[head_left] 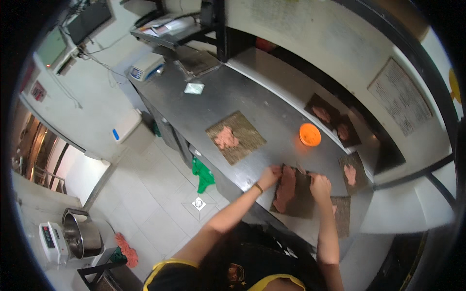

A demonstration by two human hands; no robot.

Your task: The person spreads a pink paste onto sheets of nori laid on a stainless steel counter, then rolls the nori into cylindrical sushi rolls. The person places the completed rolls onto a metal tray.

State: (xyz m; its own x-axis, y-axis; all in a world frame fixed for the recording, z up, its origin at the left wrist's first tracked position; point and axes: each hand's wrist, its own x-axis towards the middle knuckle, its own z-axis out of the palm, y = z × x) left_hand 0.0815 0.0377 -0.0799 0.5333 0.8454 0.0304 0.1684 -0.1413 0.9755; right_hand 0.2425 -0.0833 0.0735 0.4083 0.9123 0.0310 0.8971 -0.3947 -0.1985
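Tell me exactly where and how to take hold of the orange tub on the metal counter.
Grip the orange tub by its outer wall just under the rim, thumb opposite fingers. It looks round and upright, mouth up, so a side wrap should suit. Come from the near side, probably with the right hand, the closer one, after it leaves the dark sheet.

The grey metal bench (208, 109) is carrying 4 dark sheets bearing pink paste: the left sheet (247, 140) is lying flat mid-bench, the near sheet (302, 194) is resting at the front edge, and 2 right-end sheets (343, 222) are lying beyond it. An orange container (309, 135) is standing toward the back. A pale packet (194, 88) and a white scale (148, 66) are occupying the far left end.
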